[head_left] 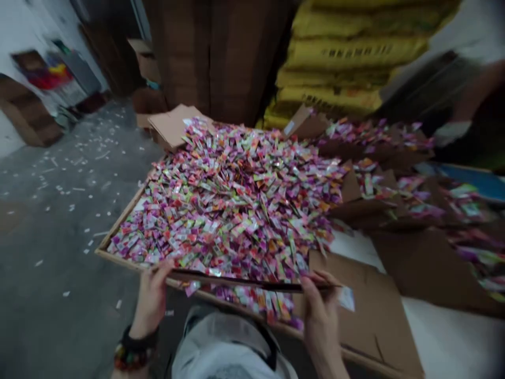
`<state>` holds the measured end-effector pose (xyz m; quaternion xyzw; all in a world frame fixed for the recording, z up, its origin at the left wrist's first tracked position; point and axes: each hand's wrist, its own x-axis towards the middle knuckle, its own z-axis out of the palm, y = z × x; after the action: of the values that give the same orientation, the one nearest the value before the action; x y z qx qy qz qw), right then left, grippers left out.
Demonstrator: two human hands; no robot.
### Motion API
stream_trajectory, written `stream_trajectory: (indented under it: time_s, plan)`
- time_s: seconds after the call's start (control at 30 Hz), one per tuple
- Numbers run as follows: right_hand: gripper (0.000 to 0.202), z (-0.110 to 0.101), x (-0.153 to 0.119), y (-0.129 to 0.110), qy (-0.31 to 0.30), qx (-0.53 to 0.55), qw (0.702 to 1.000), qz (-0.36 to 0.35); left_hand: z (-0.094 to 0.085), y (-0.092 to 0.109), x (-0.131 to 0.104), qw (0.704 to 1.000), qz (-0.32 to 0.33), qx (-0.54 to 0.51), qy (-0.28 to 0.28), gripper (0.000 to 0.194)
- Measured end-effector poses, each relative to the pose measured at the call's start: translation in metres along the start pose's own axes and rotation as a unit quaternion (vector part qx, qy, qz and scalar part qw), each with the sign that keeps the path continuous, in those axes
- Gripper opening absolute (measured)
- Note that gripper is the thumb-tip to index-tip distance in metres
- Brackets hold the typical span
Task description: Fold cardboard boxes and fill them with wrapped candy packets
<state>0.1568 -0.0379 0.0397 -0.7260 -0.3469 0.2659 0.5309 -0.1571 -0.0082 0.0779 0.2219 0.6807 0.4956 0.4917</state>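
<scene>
Low centre of the frame, a thin dark cardboard sheet [252, 283] runs almost level, seen edge-on, loaded with small pink, purple and green sachets [232, 205] heaped up to mid-frame. A few sachets spill below its near edge, bottom centre.

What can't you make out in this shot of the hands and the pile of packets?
- Packets, head view: print too small and blurred to read.
- Thin dark tray held by left hand and right hand: seen edge-on, its load unclear.
- Yellow sacks: lettering blurred.
- Co-worker's gloved hand, top right: motion-blurred, the body cut off by the edge.
- Both forearms run past the bottom edge.
</scene>
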Motion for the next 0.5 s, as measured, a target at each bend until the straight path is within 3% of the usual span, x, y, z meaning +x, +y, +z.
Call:
stream_trajectory:
  time_s: [0.1, 0.2, 0.23, 0.3, 0.37, 0.4, 0.43, 0.5]
  plan:
    - [0.061, 0.021, -0.037, -0.003, -0.124, -0.015, 0.992, 0.035, -0.009, 0.000, 0.024, 0.996, 0.055, -0.002, 0.070, 0.045]
    - [0.079, 0.052, -0.056, 0.019, -0.291, -0.037, 0.956, 0.028, -0.007, -0.016, 0.034, 0.991, 0.096, 0.092, 0.020, 0.049]
    - [0.086, 0.063, -0.059, 0.032, -0.297, -0.049, 0.953, 0.028, -0.007, -0.021, 0.034, 0.987, 0.104, 0.124, -0.020, 0.051]
    - [0.095, 0.083, -0.057, 0.061, -0.225, -0.076, 0.970, 0.046, -0.008, -0.027, 0.031, 0.967, 0.122, 0.187, -0.119, 0.048]
    - [0.096, 0.095, -0.045, 0.085, -0.147, -0.078, 0.983, 0.076, -0.010, -0.028, 0.028, 0.928, 0.131, 0.268, -0.222, 0.030]
    - [0.093, 0.097, -0.035, 0.091, -0.148, -0.066, 0.983, 0.087, -0.011, -0.028, 0.027, 0.903, 0.135, 0.315, -0.260, 0.025]
    - [0.091, 0.096, -0.022, 0.092, -0.193, -0.049, 0.976, 0.092, -0.011, -0.031, 0.027, 0.879, 0.135, 0.358, -0.284, 0.028]
    - [0.088, 0.088, 0.008, 0.076, -0.381, -0.024, 0.921, 0.079, -0.005, -0.042, 0.030, 0.853, 0.150, 0.421, -0.268, 0.032]
